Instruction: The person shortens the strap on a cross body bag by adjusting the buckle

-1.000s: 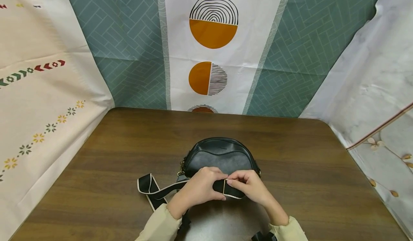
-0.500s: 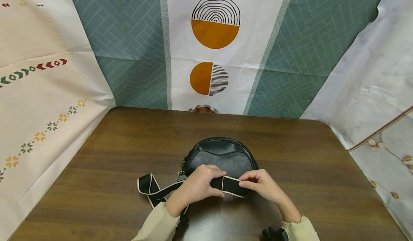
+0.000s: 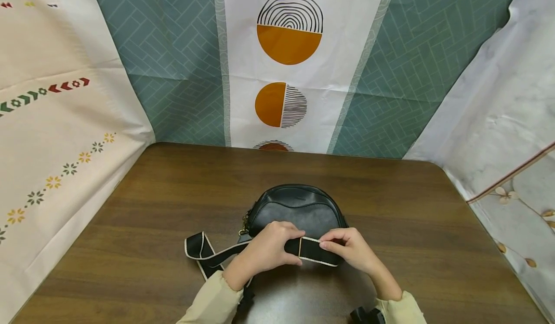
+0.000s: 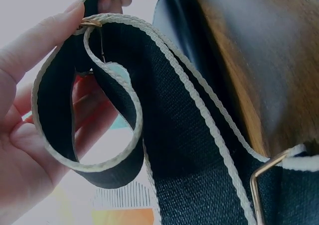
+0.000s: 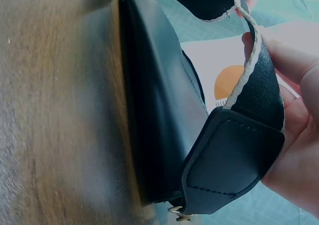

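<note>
A black handbag (image 3: 303, 208) with a rounded top rests on the table in front of me. Its black strap (image 3: 320, 251), edged in white, runs across the bag's lower front. My left hand (image 3: 270, 248) grips this strap just left of a thin gold slider (image 3: 300, 248). In the left wrist view the strap curls into a loop (image 4: 112, 172) beside the palm, with the thumb at the gold metal. Farther right, my right hand (image 3: 352, 250) pinches the strap between thumb and fingers. A stitched leather end tab (image 5: 234, 158) hangs by that palm in the right wrist view.
Slack strap (image 3: 204, 254) lies folded on the wooden table (image 3: 151, 227) left of the bag. Another gold strap ring (image 4: 255, 190) shows in the left wrist view. Patterned cloths (image 3: 186, 63) hang behind and at both sides of the table.
My right hand has slid away from the slider to the right, and a longer stretch of strap shows between the hands. My left hand stays nearly in place, and the bag has not moved.
</note>
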`<state>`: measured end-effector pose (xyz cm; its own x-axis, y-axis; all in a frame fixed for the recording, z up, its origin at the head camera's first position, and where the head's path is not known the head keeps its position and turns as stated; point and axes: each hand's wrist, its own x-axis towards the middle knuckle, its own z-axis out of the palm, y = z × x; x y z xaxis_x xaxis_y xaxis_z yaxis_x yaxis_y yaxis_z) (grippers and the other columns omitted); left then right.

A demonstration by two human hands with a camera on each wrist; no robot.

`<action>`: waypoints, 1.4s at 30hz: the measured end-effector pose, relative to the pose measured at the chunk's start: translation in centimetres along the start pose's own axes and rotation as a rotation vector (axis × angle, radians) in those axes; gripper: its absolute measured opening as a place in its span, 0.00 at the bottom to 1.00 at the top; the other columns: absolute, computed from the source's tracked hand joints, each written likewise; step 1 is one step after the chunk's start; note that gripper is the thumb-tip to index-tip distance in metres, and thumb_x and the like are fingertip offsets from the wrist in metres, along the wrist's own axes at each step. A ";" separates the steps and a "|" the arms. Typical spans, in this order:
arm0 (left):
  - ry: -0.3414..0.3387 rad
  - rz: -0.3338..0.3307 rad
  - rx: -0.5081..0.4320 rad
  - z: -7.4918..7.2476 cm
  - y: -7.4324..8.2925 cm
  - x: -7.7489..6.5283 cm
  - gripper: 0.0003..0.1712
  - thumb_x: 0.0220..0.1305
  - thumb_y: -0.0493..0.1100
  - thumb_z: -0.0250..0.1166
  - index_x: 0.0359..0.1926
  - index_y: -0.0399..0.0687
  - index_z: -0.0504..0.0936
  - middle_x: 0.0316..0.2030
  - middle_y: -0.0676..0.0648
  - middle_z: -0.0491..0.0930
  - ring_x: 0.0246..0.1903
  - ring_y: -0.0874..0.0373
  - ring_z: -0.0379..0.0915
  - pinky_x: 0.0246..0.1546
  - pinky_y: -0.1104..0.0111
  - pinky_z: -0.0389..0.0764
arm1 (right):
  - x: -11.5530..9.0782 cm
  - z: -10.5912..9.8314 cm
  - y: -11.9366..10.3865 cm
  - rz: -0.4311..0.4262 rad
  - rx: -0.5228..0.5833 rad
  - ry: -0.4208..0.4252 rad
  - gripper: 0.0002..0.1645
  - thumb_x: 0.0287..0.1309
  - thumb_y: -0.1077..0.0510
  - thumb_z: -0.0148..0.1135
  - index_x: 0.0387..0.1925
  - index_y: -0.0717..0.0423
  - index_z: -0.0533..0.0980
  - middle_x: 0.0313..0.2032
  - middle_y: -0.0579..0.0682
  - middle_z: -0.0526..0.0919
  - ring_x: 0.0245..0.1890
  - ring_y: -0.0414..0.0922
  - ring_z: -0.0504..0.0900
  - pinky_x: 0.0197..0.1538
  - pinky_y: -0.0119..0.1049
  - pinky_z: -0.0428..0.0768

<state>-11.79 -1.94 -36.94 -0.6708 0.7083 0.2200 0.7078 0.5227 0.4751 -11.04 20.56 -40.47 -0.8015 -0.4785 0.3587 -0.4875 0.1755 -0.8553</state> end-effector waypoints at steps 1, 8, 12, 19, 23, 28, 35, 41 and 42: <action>-0.003 -0.001 0.001 0.0 0.0 0.0 0.29 0.40 0.45 0.74 0.45 0.36 0.80 0.39 0.46 0.79 0.39 0.59 0.74 0.41 0.72 0.72 | 0.0 0.1 0.0 -0.009 0.001 -0.002 0.05 0.48 0.75 0.58 0.28 0.68 0.78 0.24 0.57 0.80 0.24 0.33 0.73 0.23 0.29 0.74; -0.015 0.012 0.009 0.3 0.2 0.1 0.29 0.40 0.45 0.74 0.45 0.36 0.80 0.39 0.47 0.79 0.39 0.59 0.74 0.41 0.73 0.72 | 0.2 0.6 -0.2 -0.005 0.002 -0.001 0.04 0.49 0.74 0.58 0.28 0.68 0.78 0.24 0.56 0.80 0.24 0.34 0.74 0.23 0.30 0.74; -0.015 0.018 0.017 0.4 0.3 0.1 0.29 0.40 0.46 0.74 0.45 0.36 0.80 0.38 0.47 0.79 0.39 0.60 0.74 0.41 0.75 0.72 | 0.2 0.8 -0.4 0.017 0.000 0.005 0.04 0.49 0.73 0.59 0.28 0.68 0.79 0.24 0.56 0.80 0.23 0.34 0.74 0.23 0.31 0.74; -0.024 0.021 0.017 0.6 0.7 0.2 0.29 0.40 0.46 0.74 0.45 0.38 0.80 0.39 0.48 0.79 0.39 0.61 0.73 0.41 0.74 0.72 | 0.4 1.4 -0.8 0.012 0.033 -0.007 0.05 0.51 0.72 0.57 0.29 0.69 0.79 0.26 0.56 0.81 0.24 0.34 0.74 0.23 0.31 0.75; -0.017 0.026 0.010 0.8 0.8 0.1 0.29 0.40 0.48 0.74 0.45 0.39 0.81 0.38 0.49 0.79 0.39 0.62 0.73 0.41 0.74 0.72 | 0.4 1.8 -0.9 0.012 0.040 0.000 0.05 0.51 0.72 0.57 0.29 0.69 0.79 0.26 0.55 0.81 0.25 0.34 0.75 0.24 0.31 0.75; 0.013 0.043 0.003 0.8 0.5 0.1 0.29 0.39 0.48 0.74 0.45 0.38 0.80 0.38 0.48 0.80 0.39 0.62 0.74 0.41 0.74 0.72 | 0.4 1.7 -1.1 0.049 0.028 0.014 0.04 0.51 0.71 0.58 0.30 0.70 0.78 0.26 0.55 0.81 0.24 0.34 0.75 0.23 0.31 0.75; 0.013 0.023 -0.019 0.4 0.2 -0.1 0.30 0.40 0.47 0.73 0.46 0.37 0.79 0.40 0.47 0.79 0.40 0.60 0.73 0.43 0.72 0.71 | -0.3 0.3 -0.6 0.139 0.010 -0.068 0.08 0.51 0.69 0.59 0.35 0.70 0.77 0.27 0.48 0.80 0.24 0.34 0.73 0.25 0.31 0.74; 0.004 0.009 -0.018 0.3 0.0 -0.2 0.30 0.41 0.46 0.73 0.47 0.37 0.79 0.40 0.47 0.79 0.41 0.59 0.73 0.44 0.70 0.71 | -1.4 -1.3 0.1 0.197 0.012 -0.112 0.10 0.55 0.68 0.56 0.38 0.72 0.76 0.32 0.52 0.80 0.29 0.35 0.75 0.31 0.31 0.76; 0.004 0.009 -0.018 0.3 0.0 -0.2 0.30 0.41 0.46 0.73 0.47 0.37 0.79 0.40 0.47 0.79 0.41 0.59 0.73 0.44 0.70 0.71 | -1.6 -1.5 0.1 0.202 0.012 -0.112 0.10 0.56 0.68 0.55 0.38 0.72 0.76 0.33 0.53 0.80 0.30 0.35 0.76 0.32 0.31 0.76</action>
<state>-11.65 -1.96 -37.21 -0.6655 0.7108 0.2278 0.7096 0.5079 0.4884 -10.38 22.62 -40.60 -0.8384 -0.5276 0.1369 -0.3166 0.2670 -0.9102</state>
